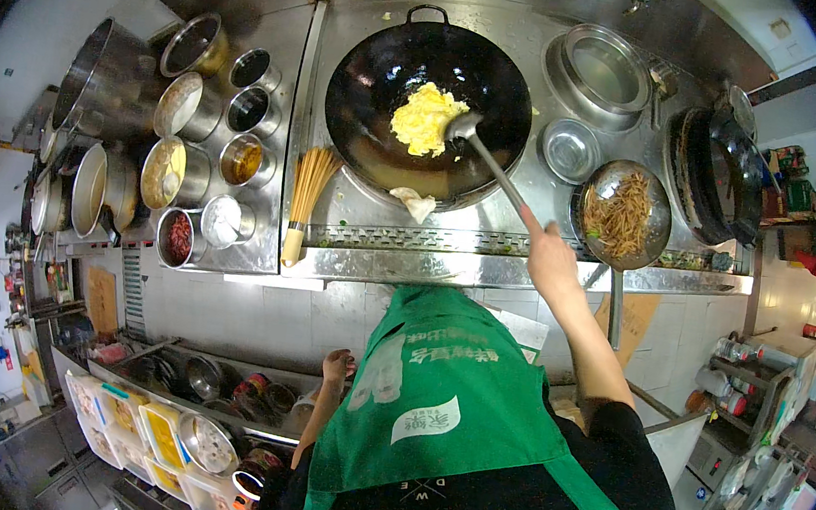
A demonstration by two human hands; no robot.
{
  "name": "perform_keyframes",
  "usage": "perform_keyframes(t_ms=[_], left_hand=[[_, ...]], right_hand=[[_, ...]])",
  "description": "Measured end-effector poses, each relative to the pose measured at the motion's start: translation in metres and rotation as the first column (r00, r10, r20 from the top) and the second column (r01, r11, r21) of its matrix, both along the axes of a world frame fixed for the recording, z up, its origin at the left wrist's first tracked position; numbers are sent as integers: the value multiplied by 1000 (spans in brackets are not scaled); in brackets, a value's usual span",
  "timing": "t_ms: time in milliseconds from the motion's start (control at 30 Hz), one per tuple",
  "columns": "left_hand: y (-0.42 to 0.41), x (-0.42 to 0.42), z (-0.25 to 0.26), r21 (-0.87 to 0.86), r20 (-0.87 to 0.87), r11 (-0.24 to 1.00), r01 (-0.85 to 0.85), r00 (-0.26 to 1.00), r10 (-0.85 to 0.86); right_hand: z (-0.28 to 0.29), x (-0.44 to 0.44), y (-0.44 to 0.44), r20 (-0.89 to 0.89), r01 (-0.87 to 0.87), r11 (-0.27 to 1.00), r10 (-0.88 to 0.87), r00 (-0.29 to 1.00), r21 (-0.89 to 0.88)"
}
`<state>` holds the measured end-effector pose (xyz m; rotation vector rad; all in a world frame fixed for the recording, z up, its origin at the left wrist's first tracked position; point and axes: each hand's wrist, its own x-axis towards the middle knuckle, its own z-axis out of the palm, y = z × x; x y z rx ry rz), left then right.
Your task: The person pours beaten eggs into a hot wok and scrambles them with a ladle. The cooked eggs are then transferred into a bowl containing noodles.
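Note:
My right hand point(553, 262) grips the handle end of a metal wok ladle point(499, 173). Its bowl rests against a mound of yellow scrambled egg point(425, 119) inside a large black wok point(361, 136). A crumpled whitish cloth point(414, 203) lies against the wok's near rim. Down beside the green apron point(469, 383) hangs my left hand point(339, 365), its fingers partly curled; nothing can be made out in it. To the right of the wok, shredded brown food point(624, 212) sits in a long-handled perforated strainer point(652, 241).
A bamboo wok brush point(309, 191) lies left of the wok. Seasoning pots, one with dried red chillies point(179, 238), crowd the left counter. At right stand a metal bowl point(571, 151), a water-filled basin point(609, 68) and another dark wok point(719, 173). Food tubs point(161, 435) are behind at left.

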<state>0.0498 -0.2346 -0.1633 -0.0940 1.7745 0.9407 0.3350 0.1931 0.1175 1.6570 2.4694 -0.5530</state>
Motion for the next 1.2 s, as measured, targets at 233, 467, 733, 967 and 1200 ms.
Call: perform_keyframes(t_ms=[233,467,733,967,1200], left_hand=[[13,-3,2,80,84,985,-151,986,145],[18,-14,-9,170,53,972,-163,986,156],[4,-5,-16,5,74,999,-49,996,48],[5,-26,-30,122,214,964,-235,955,206],[45,-21,4,152,28,981,-118,993,115]], right_hand=[[-59,-64,61,-350,-35,996,3,937,-86],[-64,-38,38,-657,-54,991,-40,753,-122],[-64,-92,61,-614,51,724,-618,490,-688],[-51,-26,60,-645,-283,956,170,745,-74],[41,29,0,-372,-147,973,70,925,-181]])
